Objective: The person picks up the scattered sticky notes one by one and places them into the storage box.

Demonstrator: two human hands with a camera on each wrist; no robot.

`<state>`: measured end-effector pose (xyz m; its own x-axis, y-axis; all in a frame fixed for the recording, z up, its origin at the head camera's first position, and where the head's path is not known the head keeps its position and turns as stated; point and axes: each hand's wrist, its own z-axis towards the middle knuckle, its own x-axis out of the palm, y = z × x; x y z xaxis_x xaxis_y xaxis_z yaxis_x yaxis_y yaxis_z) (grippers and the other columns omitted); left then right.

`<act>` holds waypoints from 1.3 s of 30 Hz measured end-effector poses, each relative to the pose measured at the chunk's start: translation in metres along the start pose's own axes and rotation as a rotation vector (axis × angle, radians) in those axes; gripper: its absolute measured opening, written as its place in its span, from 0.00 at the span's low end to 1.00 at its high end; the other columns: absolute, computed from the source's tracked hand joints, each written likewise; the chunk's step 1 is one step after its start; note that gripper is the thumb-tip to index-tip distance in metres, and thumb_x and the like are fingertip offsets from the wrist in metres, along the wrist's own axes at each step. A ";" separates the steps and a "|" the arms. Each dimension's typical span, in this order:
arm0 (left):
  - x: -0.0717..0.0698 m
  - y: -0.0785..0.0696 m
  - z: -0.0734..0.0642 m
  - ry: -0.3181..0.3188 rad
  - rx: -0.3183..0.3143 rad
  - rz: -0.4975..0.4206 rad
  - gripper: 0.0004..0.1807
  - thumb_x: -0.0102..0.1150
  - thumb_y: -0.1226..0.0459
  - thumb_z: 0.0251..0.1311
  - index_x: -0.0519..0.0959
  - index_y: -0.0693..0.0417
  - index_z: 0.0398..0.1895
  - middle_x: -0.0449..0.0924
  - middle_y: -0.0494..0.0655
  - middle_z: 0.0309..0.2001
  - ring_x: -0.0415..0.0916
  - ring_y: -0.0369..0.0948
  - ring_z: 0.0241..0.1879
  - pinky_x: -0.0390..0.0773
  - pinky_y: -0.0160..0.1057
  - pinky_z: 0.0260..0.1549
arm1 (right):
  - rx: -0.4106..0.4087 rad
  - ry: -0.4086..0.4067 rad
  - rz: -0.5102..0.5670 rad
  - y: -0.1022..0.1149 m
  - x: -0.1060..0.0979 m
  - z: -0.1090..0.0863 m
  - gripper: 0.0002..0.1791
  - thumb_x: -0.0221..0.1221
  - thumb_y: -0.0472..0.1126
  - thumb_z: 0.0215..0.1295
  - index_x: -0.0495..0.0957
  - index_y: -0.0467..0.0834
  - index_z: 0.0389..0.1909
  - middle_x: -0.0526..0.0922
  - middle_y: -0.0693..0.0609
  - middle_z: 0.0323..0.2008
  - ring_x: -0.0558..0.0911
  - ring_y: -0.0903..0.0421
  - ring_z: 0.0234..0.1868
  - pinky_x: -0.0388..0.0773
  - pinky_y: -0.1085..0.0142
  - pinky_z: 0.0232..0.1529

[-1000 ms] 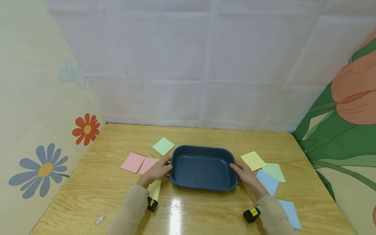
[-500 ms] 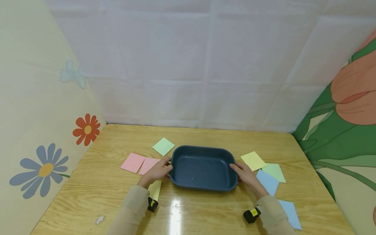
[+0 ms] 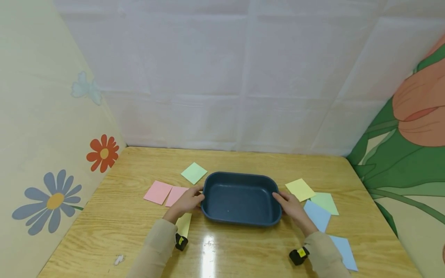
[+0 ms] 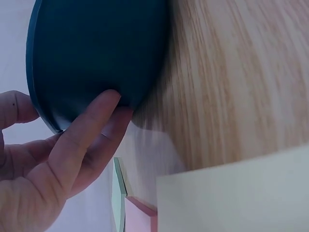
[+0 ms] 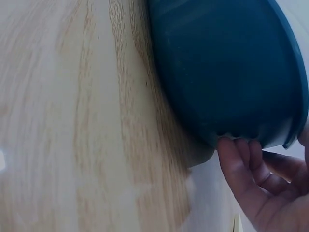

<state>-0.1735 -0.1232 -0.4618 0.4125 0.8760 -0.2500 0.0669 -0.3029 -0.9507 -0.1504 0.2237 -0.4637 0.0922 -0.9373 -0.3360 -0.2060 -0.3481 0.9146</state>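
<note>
A dark blue rectangular basin (image 3: 240, 200) with rounded corners sits at the middle of the wooden table, its inside bare. My left hand (image 3: 185, 201) grips its left end, thumb at the rim and fingers against the outer wall. At the opposite end my right hand (image 3: 291, 206) holds it in the same way. In the left wrist view the fingertips (image 4: 112, 98) press low on the basin's side (image 4: 96, 53). The right wrist view shows several fingertips (image 5: 226, 144) touching the wall close to the base.
Left of the basin lie a green sticky note (image 3: 194, 173), two pink ones (image 3: 157, 192) and a yellow one (image 3: 183, 224). On the right are a yellow note (image 3: 299, 189), a green one (image 3: 325, 203) and two blue ones (image 3: 317, 216). A white cloth (image 3: 222, 77) hangs behind the table.
</note>
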 end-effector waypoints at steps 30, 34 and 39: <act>-0.001 -0.002 -0.015 -0.235 0.095 0.296 0.18 0.53 0.67 0.59 0.73 0.67 0.51 0.79 0.58 0.35 0.78 0.46 0.25 0.80 0.39 0.18 | -0.055 -0.101 -0.124 0.001 -0.008 -0.016 0.28 0.50 0.49 0.67 0.68 0.30 0.57 0.79 0.44 0.28 0.79 0.54 0.26 0.81 0.62 0.26; -0.004 -0.001 -0.019 -0.298 0.156 0.425 0.15 0.54 0.67 0.57 0.76 0.66 0.47 0.80 0.53 0.31 0.78 0.43 0.27 0.79 0.37 0.24 | -0.121 -0.145 -0.213 0.000 -0.011 -0.020 0.25 0.51 0.47 0.66 0.70 0.30 0.54 0.78 0.46 0.24 0.79 0.51 0.24 0.80 0.64 0.24; -0.006 -0.003 -0.025 -0.347 0.200 0.487 0.11 0.55 0.68 0.56 0.78 0.66 0.41 0.78 0.49 0.26 0.76 0.40 0.24 0.77 0.37 0.24 | -0.277 -0.235 -0.442 -0.002 -0.016 -0.027 0.22 0.54 0.45 0.64 0.74 0.31 0.50 0.79 0.48 0.22 0.76 0.56 0.22 0.73 0.65 0.24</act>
<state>-0.1538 -0.1369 -0.4524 0.0318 0.7363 -0.6759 -0.2394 -0.6510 -0.7204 -0.1252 0.2395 -0.4536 -0.1139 -0.6926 -0.7122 0.0687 -0.7207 0.6899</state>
